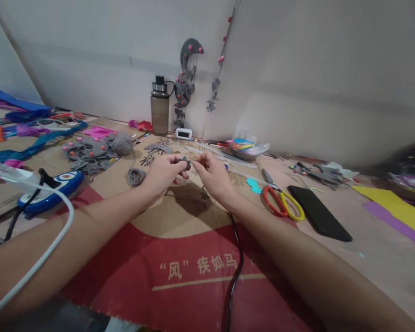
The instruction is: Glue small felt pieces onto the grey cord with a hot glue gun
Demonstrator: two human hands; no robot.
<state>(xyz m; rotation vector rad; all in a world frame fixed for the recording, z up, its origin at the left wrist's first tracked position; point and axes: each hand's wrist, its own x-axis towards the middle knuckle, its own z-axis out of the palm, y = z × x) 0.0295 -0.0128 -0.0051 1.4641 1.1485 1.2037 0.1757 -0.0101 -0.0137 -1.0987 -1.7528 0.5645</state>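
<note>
My left hand point(168, 173) and my right hand point(212, 175) meet above the cardboard, thumbs and fingers closed. Between their fingertips is a small dark grey piece point(184, 161), partly covered, its exact kind too small to make out. Below the hands, a grey strand and small bits point(204, 196) lie in shadow on the cardboard. A ball of grey yarn point(136, 177) sits beside my left wrist. Just beyond it lie flat grey cut-outs point(159, 148). Scissors point(280, 198) with red and yellow handles rest to the right of my right hand, near a turquoise scrap point(253, 185).
Red-and-tan cardboard point(180, 304) covers the table front, crossed by a black cable point(235, 276). A bottle point(160, 108) and small clock point(183, 133) stand behind. Grey decorations point(190, 50) hang on the wall. A phone point(318, 212) lies right; a blue glue gun point(60, 189) lies left.
</note>
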